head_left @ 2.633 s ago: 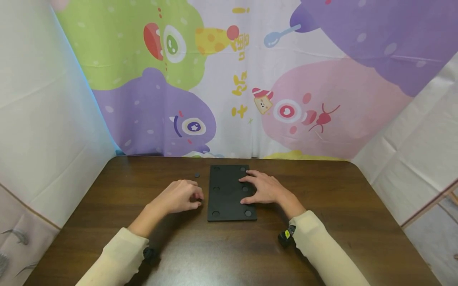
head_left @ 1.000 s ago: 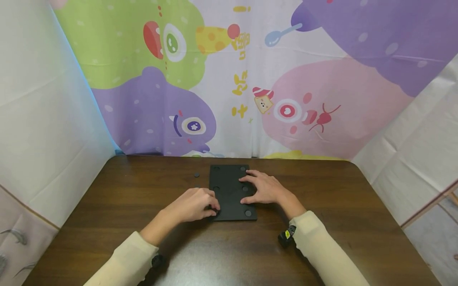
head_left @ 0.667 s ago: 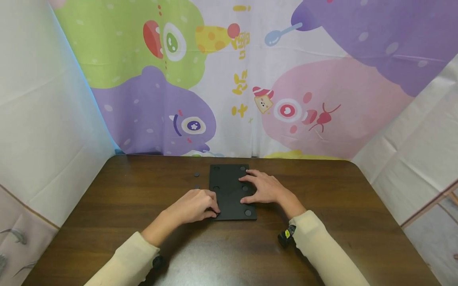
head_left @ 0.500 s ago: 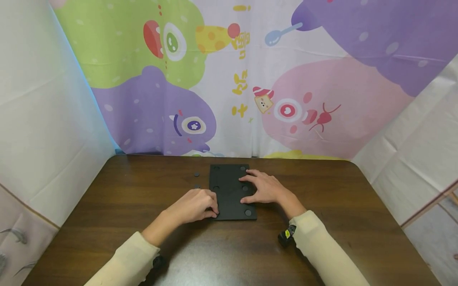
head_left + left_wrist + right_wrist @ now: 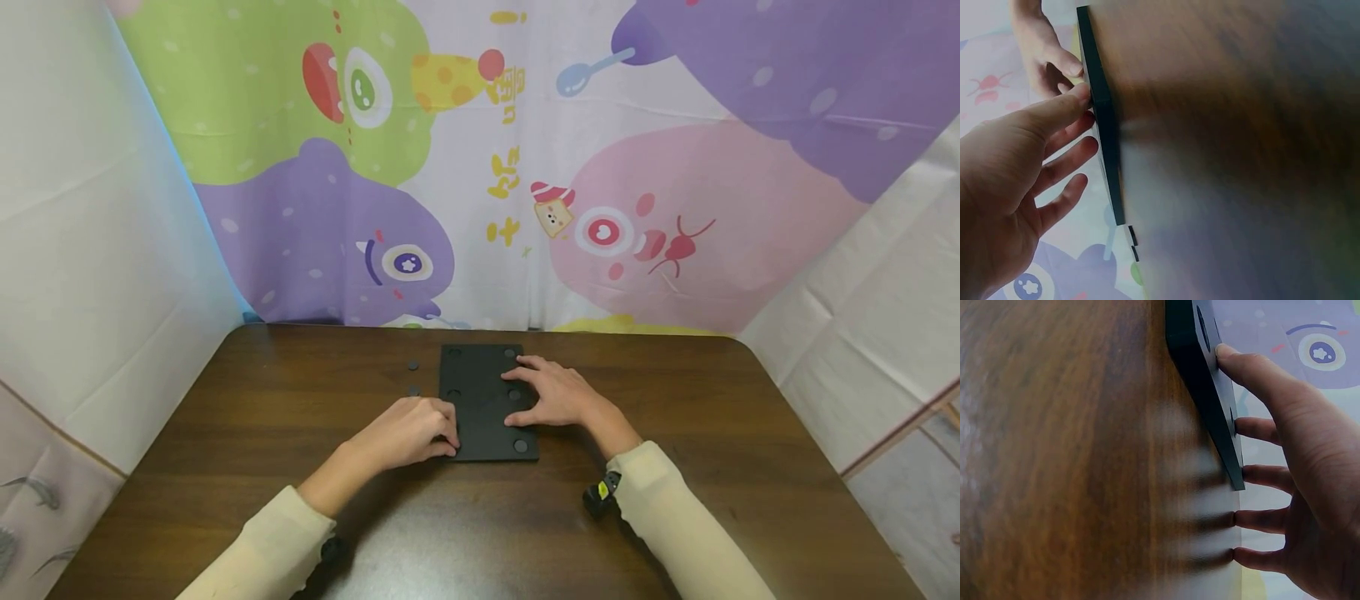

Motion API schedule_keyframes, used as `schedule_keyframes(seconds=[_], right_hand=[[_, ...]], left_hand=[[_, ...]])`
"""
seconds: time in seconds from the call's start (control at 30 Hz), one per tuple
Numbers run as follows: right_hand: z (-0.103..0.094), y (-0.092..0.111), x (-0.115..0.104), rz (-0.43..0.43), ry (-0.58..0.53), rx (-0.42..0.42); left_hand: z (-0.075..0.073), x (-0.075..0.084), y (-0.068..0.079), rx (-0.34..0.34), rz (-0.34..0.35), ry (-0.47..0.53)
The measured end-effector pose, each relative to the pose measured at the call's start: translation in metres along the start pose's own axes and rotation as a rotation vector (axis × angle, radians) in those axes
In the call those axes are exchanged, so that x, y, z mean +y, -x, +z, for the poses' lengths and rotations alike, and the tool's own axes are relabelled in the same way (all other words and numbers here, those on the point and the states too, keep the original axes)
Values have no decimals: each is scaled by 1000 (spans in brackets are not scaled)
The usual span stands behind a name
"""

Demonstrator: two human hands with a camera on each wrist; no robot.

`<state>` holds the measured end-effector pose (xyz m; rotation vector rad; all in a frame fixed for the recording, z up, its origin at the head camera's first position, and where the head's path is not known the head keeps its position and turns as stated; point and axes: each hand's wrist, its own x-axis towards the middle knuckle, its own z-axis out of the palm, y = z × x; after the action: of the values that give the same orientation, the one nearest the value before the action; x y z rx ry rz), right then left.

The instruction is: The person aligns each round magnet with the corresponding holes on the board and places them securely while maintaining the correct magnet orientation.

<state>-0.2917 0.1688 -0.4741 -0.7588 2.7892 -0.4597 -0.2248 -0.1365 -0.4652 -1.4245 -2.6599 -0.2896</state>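
Note:
A flat black rectangular board [image 5: 486, 421] with round recesses along both long sides lies on the table. Dark grey discs [image 5: 521, 447] sit in its right-hand recesses. My left hand [image 5: 411, 432] is over the near left corner, thumb and index finger pinched together at the recess there; the small dark disc between them is mostly hidden by the fingers. In the left wrist view, the thumb tip meets the board's face and the other fingers are loosely bent. My right hand [image 5: 558, 393] rests with spread fingers on the board's right side; two fingertips touch the table beyond its edge.
Two loose dark discs, a far disc [image 5: 412, 366] and a nearer disc [image 5: 414, 391], lie left of the board. The brown wooden table [image 5: 637, 533] runs back to a cartoon-printed curtain [image 5: 480, 283]. White cloth walls stand at both sides.
My left hand has moved right and nearer, from beside the board to its near left corner, where it has stayed. The nearer loose disc has come into view. My right hand has not moved.

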Motion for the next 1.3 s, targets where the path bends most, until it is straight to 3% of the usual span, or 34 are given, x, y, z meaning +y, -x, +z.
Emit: schedule_keyframes(seconds=[0.4,0.87,1.3], right_hand=[[-1,1,0,0,-3,0],[-1,0,-1,6,-3,-1],[0,-1,1,-2,-7,2]], left_hand=[[0,-4,1,-29,-38,15],[-6,-10,0,51,-50,-40],[-9,-24,6,114,-123,-84]])
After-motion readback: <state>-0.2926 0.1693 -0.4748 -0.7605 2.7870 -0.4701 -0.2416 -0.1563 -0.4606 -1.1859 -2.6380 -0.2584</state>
